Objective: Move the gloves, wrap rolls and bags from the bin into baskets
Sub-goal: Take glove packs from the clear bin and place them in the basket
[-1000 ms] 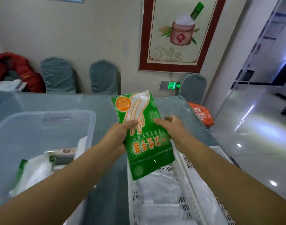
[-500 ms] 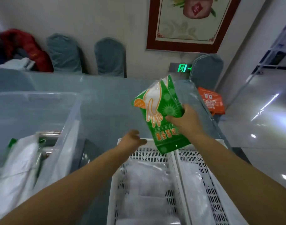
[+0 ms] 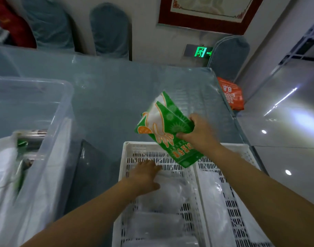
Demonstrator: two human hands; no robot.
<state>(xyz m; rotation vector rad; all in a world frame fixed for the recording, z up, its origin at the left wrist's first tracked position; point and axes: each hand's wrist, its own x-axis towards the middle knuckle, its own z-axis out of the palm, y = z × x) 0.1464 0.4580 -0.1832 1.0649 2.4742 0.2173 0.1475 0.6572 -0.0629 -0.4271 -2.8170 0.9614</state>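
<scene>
Green glove pack (image 3: 166, 129): held in the air above the far rim of the left white basket (image 3: 125, 157), tilted, lower corner hanging over the divider between the two baskets. Not touching either basket as far as I can tell. Orange hand print and orange badge on the front, clear window in the wrapper.

Right hand (image 3: 199, 133): gripping the pack on its right edge, thumb on the front face, fingers curled round the back.

Left hand (image 3: 145, 177): down inside the left basket, fingers extended and flat, resting on clear plastic packs (image 3: 168, 195) that lie in there. Holding nothing.

Right white basket (image 3: 241, 202): just beside the left one, walls touching. Clear wrapped contents inside, too blurred to identify.

Clear bin (image 3: 51, 107): on the left side of the table, apart from the baskets. Holds a white plastic bag (image 3: 2, 168) and some green-printed packaging; a boxed roll shape near the back, blurred.

Table (image 3: 117, 90): grey-blue cover under clear sheeting.

Off the table's right edge: orange bag (image 3: 231, 94) on a chair. Covered chairs (image 3: 110, 31) along the far wall, green exit sign (image 3: 200, 51), red-framed picture (image 3: 204, 13) above.
</scene>
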